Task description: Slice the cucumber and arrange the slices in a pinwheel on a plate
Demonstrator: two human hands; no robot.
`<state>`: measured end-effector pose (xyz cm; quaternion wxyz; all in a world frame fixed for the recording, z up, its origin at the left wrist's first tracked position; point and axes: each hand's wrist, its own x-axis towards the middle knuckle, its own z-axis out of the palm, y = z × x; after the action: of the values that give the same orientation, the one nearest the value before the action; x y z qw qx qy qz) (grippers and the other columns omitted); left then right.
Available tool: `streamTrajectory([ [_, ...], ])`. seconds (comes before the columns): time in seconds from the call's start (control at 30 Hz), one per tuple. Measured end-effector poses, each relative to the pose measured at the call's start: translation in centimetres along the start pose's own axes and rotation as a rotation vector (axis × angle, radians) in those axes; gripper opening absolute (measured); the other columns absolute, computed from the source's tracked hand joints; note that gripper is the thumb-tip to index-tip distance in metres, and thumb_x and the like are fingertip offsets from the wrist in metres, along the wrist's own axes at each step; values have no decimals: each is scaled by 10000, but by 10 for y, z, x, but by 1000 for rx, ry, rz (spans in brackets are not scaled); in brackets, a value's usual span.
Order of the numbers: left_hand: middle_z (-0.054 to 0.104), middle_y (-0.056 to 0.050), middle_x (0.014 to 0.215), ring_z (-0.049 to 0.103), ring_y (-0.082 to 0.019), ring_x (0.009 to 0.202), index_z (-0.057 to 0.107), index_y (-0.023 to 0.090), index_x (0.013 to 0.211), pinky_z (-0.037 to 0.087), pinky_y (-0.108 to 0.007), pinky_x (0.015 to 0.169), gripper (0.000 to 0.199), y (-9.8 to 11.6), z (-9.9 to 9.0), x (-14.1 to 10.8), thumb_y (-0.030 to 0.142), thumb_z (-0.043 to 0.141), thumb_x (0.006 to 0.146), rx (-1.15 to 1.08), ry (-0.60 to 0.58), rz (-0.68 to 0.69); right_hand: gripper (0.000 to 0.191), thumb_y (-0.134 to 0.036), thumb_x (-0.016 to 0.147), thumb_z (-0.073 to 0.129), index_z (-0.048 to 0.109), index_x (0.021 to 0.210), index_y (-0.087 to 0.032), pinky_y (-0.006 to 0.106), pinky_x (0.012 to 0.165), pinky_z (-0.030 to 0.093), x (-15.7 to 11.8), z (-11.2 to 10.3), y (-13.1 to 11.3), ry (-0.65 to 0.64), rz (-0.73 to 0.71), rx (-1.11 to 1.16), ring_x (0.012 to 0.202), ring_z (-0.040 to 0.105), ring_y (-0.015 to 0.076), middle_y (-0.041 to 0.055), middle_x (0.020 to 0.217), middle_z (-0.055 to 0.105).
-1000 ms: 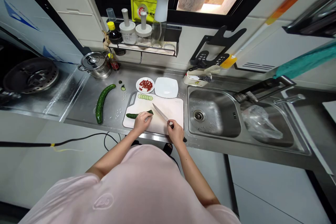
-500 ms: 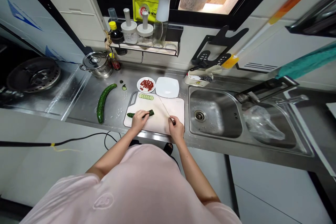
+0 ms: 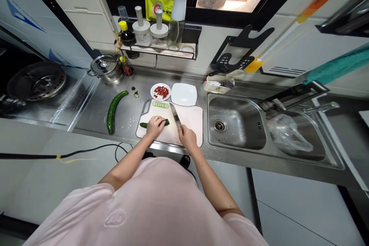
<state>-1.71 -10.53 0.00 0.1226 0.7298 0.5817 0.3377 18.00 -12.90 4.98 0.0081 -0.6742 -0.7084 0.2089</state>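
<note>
On the white cutting board (image 3: pixel 188 123) lies a piece of cucumber (image 3: pixel 143 125), partly covered by my left hand (image 3: pixel 155 127), whose fingers grip it from above. My right hand (image 3: pixel 188 137) is closed round the handle of a kitchen knife (image 3: pixel 175 115). The blade points away from me, its flat side showing, just right of the cucumber's cut end and apart from it. A row of cucumber slices (image 3: pixel 160 105) lies at the board's far edge. Behind the board stand a small plate of chopped red pieces (image 3: pixel 160 92) and a white square plate (image 3: pixel 183 94).
A whole cucumber (image 3: pixel 114 112) and small cucumber scraps (image 3: pixel 136 94) lie left of the board. Further left are a lidded pot (image 3: pixel 106 70) and a wok (image 3: pixel 36 82). The sink (image 3: pixel 236 123) is at the right. A shelf of seasoning jars (image 3: pixel 158 35) hangs behind.
My right hand has moved a little left with the knife, and the blade has turned from edge-on to showing its flat side. My left hand stays on the cucumber.
</note>
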Motion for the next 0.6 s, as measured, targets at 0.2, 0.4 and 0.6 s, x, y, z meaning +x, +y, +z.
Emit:
streamTrajectory([
  [0.2,639,-56,915,577,-175,896,688,235,950,460,-329,826,186,-3,5,5,300,532,872,5,-32,57,344,-394,983,261,510,1114,-195,262,681,340,-2,-10,-12,-116,15,-76,838,619,202,95,911,665],
  [0.4,647,-45,891,581,-158,869,701,248,915,465,-309,799,168,-8,11,4,298,548,866,-24,-86,97,314,-354,984,261,509,1088,-191,271,700,357,-4,-7,-16,-177,-13,-106,866,623,212,103,924,661],
  [0.6,638,-44,889,569,-158,883,697,246,941,460,-303,809,205,-10,12,3,324,517,884,8,-114,109,319,-351,985,253,508,1087,-187,271,699,360,-5,-4,-18,-185,-33,-96,869,621,212,106,934,660],
])
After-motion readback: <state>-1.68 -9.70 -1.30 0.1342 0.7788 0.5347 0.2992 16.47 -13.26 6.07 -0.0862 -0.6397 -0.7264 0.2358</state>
